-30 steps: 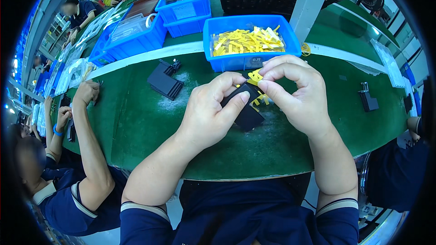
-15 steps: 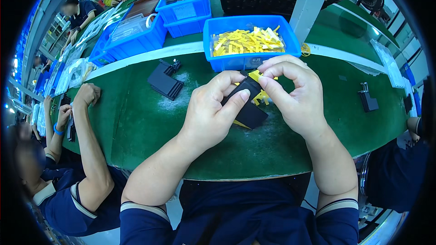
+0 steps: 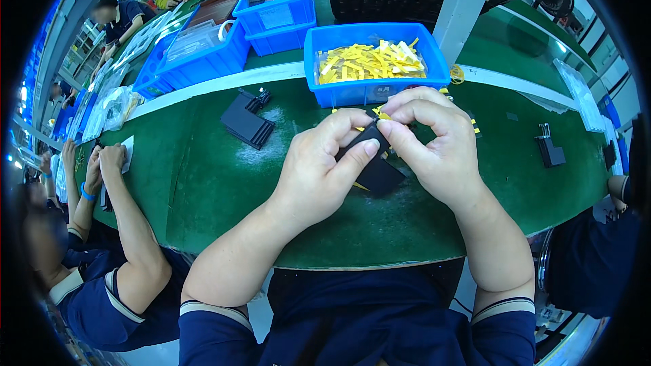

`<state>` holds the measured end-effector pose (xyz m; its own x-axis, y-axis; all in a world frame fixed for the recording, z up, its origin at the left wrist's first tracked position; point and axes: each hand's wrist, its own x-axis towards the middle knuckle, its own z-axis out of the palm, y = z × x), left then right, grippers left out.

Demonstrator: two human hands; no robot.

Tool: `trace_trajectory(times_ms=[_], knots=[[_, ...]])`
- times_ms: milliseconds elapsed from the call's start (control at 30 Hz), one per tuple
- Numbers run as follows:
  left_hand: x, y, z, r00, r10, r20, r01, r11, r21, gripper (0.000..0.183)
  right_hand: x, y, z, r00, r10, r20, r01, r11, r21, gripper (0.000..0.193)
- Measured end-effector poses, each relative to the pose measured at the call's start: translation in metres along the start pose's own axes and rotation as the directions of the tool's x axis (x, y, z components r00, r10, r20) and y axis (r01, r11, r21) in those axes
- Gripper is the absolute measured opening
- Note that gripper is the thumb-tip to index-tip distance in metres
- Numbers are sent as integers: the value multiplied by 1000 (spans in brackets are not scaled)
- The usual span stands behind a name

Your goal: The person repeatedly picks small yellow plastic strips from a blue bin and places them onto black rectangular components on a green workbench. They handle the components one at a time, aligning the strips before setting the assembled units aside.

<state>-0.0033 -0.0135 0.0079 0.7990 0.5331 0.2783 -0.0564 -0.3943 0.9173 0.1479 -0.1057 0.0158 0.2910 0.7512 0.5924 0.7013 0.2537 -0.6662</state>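
Note:
My left hand [image 3: 308, 166] is closed on a flat black pack [image 3: 380, 171], its thumb lying across the top face. The pack tilts over the green table, and a thin yellow edge shows along its lower left side. At its upper end, my right hand [image 3: 434, 142] pinches a small yellow strip [image 3: 382, 114] against the pack; the fingers partly hide the strip. More yellow pieces show behind and beside my hands, mostly covered. To the left lies a stack of black L-shaped packs [image 3: 249, 122] with small connector ends.
A blue bin [image 3: 376, 93] full of yellow strips stands just beyond my hands. More blue bins [image 3: 278, 17] sit farther back left, beside a white post [image 3: 464, 7] on the right. One black pack [image 3: 550, 152] lies at right. A co-worker's hands [image 3: 108, 163] work at left.
The black pack has shifted slightly right, and less of the yellow strip shows at my right fingertips. At left, the co-worker's raised hand has come down to meet the other.

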Motion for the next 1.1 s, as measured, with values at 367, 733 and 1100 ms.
trace_trajectory(times_ms=[367,733,1100], knots=[[2,-2,-4,999,-35,-4,34,989,-143,20,3,-2,-9,994,-47,95,43,998,42,10],[5,-3,-9,993,-109,36,115,934,-339,16,9,-1,-17,951,-297,84,308,938,-162,8],[10,-6,-18,983,-177,39,176,879,-442,19,15,18,-24,880,422,218,-365,895,-256,9]])
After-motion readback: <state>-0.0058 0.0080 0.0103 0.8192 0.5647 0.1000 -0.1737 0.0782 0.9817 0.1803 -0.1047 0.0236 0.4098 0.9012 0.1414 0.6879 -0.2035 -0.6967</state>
